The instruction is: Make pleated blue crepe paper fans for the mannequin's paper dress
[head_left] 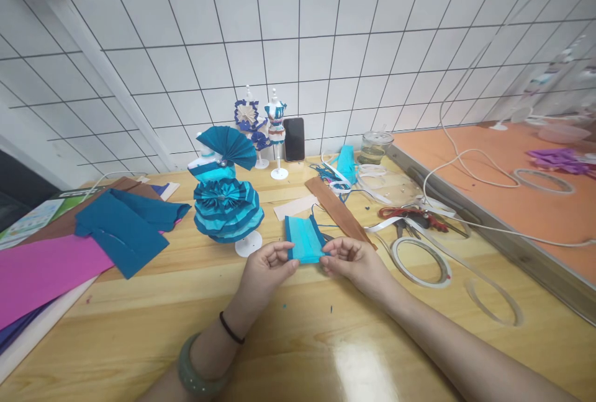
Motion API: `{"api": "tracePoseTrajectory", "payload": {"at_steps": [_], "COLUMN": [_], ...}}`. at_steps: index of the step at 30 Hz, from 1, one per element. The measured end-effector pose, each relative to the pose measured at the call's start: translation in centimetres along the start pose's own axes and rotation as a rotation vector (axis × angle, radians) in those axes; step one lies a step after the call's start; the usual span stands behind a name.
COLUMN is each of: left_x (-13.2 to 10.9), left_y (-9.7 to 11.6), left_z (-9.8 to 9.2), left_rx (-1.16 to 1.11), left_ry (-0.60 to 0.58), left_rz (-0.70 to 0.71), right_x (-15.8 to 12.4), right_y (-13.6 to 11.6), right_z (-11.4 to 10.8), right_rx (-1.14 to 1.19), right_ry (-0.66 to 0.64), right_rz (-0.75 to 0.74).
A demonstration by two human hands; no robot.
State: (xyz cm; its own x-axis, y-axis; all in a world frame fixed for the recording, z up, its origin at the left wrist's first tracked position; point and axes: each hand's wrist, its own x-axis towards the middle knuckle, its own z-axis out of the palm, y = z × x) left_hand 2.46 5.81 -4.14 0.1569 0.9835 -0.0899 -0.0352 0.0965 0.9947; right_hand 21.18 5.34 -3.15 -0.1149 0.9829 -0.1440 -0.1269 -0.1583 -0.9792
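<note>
Head view: worktop [279, 352] gives me open room on near side, scraps [331, 309] there; dress form [228, 203] stands close beyond left hand [272, 263], tape roll [395, 255] right of right hand [347, 261]. Blue paper piece [305, 237] between my hands, over worktop; dark side bands run away from me, long axis seemingly same way. Left hand pinches its left near corner, right hand its right one. Fingertips cover corners; dark thing [331, 239] beyond right hand hard to make out; forearms [433, 327] cut off by frame.
</note>
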Motion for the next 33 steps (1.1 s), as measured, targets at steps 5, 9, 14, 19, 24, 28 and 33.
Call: {"api": "tracePoseTrajectory", "payload": {"at_steps": [5,9,14,19,24,28,33], "left_x": [-0.3,-0.5,-0.4,-0.6,-0.9,-1.0,-1.1], "left_y": [0.7,1.0,0.8,0.9,1.0,1.1,0.9], "left_z": [0.3,0.5,0.2,0.7,1.4,1.4,1.6], "left_rx": [-0.04,-0.127,-0.193,-0.17,-0.104,-0.056,-0.02], "left_ry": [-0.051,-0.116,-0.069,-0.099,-0.077,-0.033,-0.039], "left_rz": [0.015,-0.018,-0.029,-0.045,-0.028,-0.031,0.004], "right_x": [-0.2,-0.3,-0.3,-0.4,-0.7,-1.0,-0.9], "right_y": [0.6,0.9,0.8,0.8,0.8,0.7,0.9], "right_z": [0.1,0.2,0.2,0.3,0.7,1.0,1.4], "right_rx": [-0.131,-0.192,-0.216,-0.222,-0.226,-0.177,-0.008], "right_ry": [0.008,0.011,0.043,0.022,-0.017,-0.043,-0.11], "right_rz": [-0.104,-0.162,-0.18,-0.179,-0.172,-0.169,-0.125]}}
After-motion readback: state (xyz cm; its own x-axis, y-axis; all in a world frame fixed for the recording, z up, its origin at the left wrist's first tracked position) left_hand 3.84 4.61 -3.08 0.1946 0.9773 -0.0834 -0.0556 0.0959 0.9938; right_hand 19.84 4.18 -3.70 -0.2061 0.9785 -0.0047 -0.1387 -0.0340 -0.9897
